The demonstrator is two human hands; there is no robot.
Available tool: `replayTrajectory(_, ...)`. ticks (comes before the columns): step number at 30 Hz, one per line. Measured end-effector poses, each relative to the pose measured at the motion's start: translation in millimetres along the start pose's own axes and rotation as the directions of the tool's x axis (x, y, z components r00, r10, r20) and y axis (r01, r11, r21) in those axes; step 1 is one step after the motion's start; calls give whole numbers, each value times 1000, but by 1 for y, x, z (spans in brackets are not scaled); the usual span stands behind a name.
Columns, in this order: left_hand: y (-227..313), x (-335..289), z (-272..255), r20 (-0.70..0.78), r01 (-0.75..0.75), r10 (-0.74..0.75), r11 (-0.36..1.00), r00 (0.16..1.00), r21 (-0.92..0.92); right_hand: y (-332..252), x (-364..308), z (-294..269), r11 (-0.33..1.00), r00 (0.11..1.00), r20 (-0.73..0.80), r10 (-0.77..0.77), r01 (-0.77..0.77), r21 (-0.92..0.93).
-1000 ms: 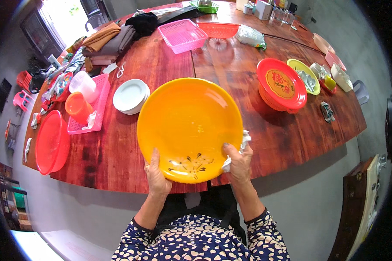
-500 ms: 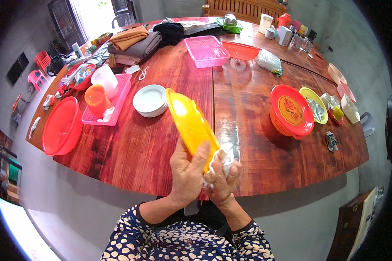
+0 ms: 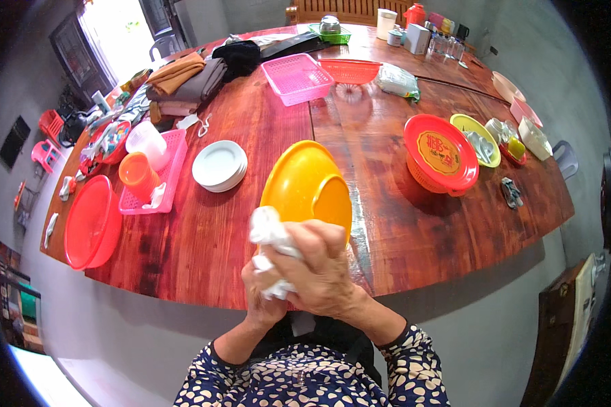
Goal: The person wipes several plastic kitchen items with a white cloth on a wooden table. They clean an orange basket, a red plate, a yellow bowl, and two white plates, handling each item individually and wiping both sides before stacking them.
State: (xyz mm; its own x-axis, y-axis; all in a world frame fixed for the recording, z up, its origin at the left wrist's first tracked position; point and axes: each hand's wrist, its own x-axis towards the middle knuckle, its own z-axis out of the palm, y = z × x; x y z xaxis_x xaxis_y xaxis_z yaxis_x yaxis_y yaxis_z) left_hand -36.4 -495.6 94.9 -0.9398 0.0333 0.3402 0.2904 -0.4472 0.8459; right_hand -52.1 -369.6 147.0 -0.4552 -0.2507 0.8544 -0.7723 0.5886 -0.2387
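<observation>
A yellow plastic basin [image 3: 295,178] is held up tilted over the table's near edge, its underside with the round base ring turned toward me. My left hand [image 3: 263,298] is closed on its near rim, partly hidden behind the other hand. My right hand [image 3: 316,268] grips a crumpled white cloth [image 3: 268,227] and crosses in front, pressing the cloth at the basin's near left rim. Left of the basin, a stack of white plates [image 3: 218,165] lies on the wooden table [image 3: 183,244].
At the left stand a red basin [image 3: 94,224] and a pink tray [image 3: 176,159] with an orange cup [image 3: 139,175]. On the right is a red-lidded basket [image 3: 441,154] beside a yellow-green bowl [image 3: 478,129] of spoons. Farther back lie a pink basket [image 3: 297,78] and folded cloths [image 3: 193,81].
The basin has turned so its underside faces me more. My right hand with the cloth has moved left across the rim, in front of my left hand. The view has shifted slightly.
</observation>
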Motion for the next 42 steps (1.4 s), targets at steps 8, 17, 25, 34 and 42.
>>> replayTrajectory(8,17,-11,1,-12,169,-170,982,985,-87,48,39,-1,877,897,-45,441,-419,233)
replayTrajectory(17,8,-19,-10,-29,162,-163,986,986,-41,35,18,8,943,941,-59,333,-332,38)
replayTrajectory(25,15,-21,-23,-49,205,-208,977,977,-60,43,30,-5,949,946,-70,316,-315,23)
replayTrajectory(34,17,-10,-35,-77,142,-177,930,981,-339,97,-35,-4,568,635,-35,771,-662,490)
replayTrajectory(42,6,-3,-39,-61,206,-248,898,967,-389,97,-48,0,470,542,-55,839,-670,575)
